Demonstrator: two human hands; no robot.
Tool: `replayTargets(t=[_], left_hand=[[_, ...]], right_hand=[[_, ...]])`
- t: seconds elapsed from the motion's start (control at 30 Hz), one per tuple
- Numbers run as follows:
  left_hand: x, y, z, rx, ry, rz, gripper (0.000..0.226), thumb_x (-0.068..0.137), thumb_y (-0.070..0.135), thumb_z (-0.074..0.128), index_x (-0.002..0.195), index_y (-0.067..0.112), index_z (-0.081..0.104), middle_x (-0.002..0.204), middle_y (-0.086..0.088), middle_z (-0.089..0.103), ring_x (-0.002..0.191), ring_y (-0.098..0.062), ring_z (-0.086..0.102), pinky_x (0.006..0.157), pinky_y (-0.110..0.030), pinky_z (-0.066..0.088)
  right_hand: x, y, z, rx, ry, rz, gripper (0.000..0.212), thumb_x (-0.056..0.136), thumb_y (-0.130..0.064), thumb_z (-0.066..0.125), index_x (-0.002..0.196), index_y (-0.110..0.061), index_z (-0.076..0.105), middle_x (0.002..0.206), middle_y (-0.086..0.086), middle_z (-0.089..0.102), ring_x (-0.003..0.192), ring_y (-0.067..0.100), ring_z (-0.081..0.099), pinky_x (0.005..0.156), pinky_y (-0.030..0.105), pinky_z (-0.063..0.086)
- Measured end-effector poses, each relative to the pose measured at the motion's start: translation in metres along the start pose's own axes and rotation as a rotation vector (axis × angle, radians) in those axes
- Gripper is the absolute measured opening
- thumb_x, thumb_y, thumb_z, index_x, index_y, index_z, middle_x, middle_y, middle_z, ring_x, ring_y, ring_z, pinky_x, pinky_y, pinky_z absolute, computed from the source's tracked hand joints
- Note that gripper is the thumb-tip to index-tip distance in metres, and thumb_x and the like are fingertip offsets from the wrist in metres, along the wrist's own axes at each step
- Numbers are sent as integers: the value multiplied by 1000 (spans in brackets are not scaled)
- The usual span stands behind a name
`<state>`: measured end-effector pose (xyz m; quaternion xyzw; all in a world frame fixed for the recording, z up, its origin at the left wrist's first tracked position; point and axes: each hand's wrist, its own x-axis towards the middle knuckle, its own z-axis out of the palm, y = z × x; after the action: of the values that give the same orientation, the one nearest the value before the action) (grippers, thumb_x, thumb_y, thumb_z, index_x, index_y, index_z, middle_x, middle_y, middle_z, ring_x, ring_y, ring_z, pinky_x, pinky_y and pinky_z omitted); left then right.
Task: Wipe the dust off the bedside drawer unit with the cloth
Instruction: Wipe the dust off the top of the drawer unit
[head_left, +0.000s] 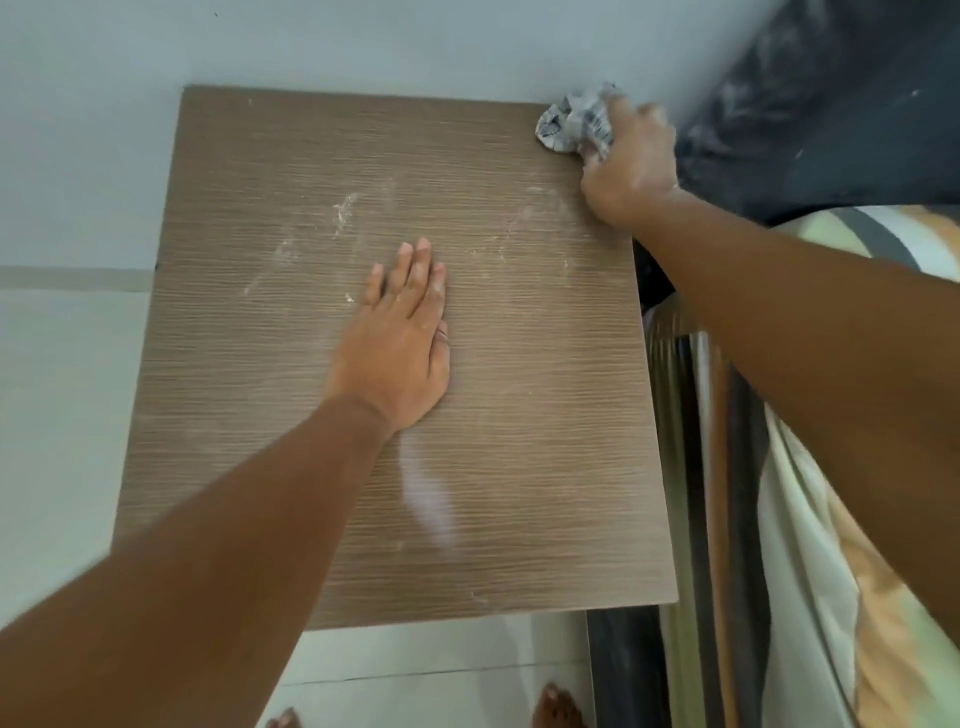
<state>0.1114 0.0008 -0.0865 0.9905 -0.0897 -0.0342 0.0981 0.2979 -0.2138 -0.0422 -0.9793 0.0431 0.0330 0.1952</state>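
The left hand (402, 345) lies flat, fingers straight, on the dusty brown top of the drawer unit (519, 467) while the right hand (631, 166) grips a crumpled cloth (571, 122) at its far right corner beside the bed (831, 519).

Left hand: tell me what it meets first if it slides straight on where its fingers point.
Across the drawer unit the way looks free; the left hand would likely meet the wall first. The cloth in the right hand lies off that line.

A bedroom in a home: a wood-grain drawer unit (519, 441) stands against a plain wall (363, 41), close beside patterned bedding (831, 571) and a dark headboard (831, 104). Bare feet (558, 709) stand on pale floor tiles (52, 415).
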Motion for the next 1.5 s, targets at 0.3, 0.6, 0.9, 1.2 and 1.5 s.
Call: replayTargets(t=[0.3,0.6,0.9,1.2,1.5], left_hand=[[-2,-1,5,22,17,19,66,97,30,13,156,2,20,166,-15,10,156,-27,6,127,-45,9],[-3,1,3,-5,15,9,71,93,32,8,157,3,19,167,-13,9,156,-25,5,128,-41,4],[-8,4,0,-9,27,-2,64,96,26,18,157,5,22,167,-12,12,156,-24,6,127,-37,0],[-11,7,-2,-11,43,4,59,101,18,29,157,5,18,167,-12,9,156,-24,3,128,-38,3],[-11,7,-1,-33,50,10,60,99,16,31,156,2,20,167,-15,9,156,-26,3,128,-40,5]], right_hand=[[13,-2,30,-60,-87,19,70,104,-60,21,160,-18,16,166,26,2,155,41,-3,127,53,4],[-22,30,22,-202,-168,-395,60,105,-51,35,147,-9,44,169,14,8,157,32,0,129,47,4],[-124,47,34,-107,-155,-506,53,101,-53,44,135,-16,58,168,10,18,157,30,6,128,52,9],[-222,74,37,-88,-147,-520,59,97,-62,43,148,-32,45,167,8,20,157,33,8,126,56,13],[-319,104,37,-92,-187,-553,64,96,-67,40,152,-37,40,168,4,18,158,28,5,125,57,17]])
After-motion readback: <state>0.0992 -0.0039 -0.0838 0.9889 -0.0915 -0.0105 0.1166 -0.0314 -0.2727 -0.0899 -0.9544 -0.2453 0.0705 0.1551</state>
